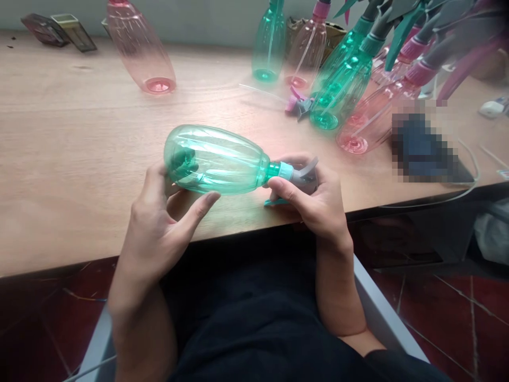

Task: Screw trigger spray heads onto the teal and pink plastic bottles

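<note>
Evidently, the green bottle [217, 159] lies on its side in the person's grip, just above the front edge of the table [79, 175]. A broad stretch of wood reaches leftward and back to a pink bottle [137, 48]; rightward, room narrows towards a cluster of spray bottles [342, 79] and a loose spray head [299, 106]. The right hand [324, 204] is closed around the bottle's grey sprayer [306, 172]. The left hand [159, 217] cups the base, thumb spread; how firmly, one cannot tell.
</note>
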Action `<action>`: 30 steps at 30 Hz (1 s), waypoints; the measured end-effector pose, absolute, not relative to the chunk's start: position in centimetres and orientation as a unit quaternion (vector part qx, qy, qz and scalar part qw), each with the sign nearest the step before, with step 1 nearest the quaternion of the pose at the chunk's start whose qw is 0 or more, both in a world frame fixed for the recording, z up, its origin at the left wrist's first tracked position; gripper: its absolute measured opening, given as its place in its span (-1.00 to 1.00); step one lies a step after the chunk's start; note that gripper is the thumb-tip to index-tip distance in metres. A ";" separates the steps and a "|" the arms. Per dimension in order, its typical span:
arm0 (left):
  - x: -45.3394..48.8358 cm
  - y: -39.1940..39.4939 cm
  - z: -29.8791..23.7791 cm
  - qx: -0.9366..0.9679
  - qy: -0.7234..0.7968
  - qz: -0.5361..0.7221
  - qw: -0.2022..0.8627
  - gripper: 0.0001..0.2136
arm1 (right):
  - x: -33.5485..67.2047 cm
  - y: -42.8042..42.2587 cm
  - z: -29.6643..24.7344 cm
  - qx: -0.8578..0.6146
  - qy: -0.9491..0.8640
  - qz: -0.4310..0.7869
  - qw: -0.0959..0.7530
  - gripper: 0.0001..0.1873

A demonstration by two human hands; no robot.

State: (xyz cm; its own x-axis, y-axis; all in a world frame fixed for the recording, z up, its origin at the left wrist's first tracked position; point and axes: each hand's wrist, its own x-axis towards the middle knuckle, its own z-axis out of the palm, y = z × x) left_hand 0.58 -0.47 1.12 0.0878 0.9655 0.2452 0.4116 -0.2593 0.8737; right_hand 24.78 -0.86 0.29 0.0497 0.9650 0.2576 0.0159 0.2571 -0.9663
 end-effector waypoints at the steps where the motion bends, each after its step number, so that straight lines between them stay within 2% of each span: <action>1: 0.6 -0.5 1.1 0.666 0.517 0.433 0.319 -0.46 | 24.8 -0.9 0.3 -0.443 -0.551 0.416 0.572 -0.64; 8: 0.3 -0.1 0.1 0.682 0.486 0.467 0.285 -0.43 | 24.9 -0.6 -0.3 -0.417 -0.559 0.410 0.588 -0.65; 30: 0.4 0.0 -0.1 0.678 0.486 0.471 0.286 -0.43 | 24.9 -0.6 -0.3 -0.420 -0.568 0.405 0.581 -0.68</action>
State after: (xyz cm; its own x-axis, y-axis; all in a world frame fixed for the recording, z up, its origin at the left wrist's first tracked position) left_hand 0.39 0.02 -0.08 0.0831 0.9288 0.3613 0.3904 -0.3639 0.8457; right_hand 24.92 -0.63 -0.31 0.0281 0.9469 0.3204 0.0059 0.3203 -0.9473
